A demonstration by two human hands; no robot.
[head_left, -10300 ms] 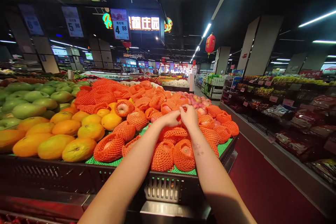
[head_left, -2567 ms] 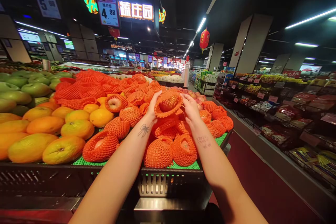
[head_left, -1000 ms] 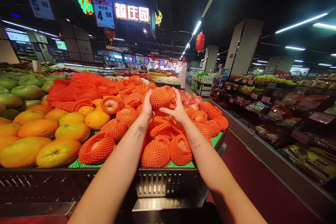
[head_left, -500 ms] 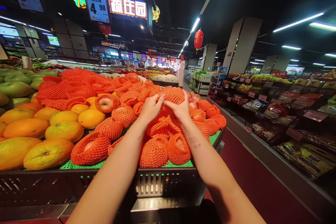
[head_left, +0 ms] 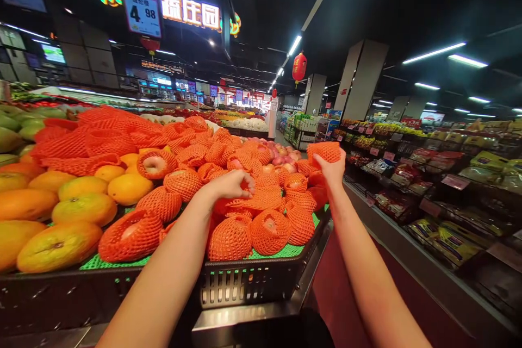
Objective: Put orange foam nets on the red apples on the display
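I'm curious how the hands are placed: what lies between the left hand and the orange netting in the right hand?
In the head view, netted fruit lies between the left hand and the orange netting held by the right hand.

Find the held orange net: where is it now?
In the head view, the orange net is right of centre, in the right hand, right of the bare apples and lower than the red lantern.
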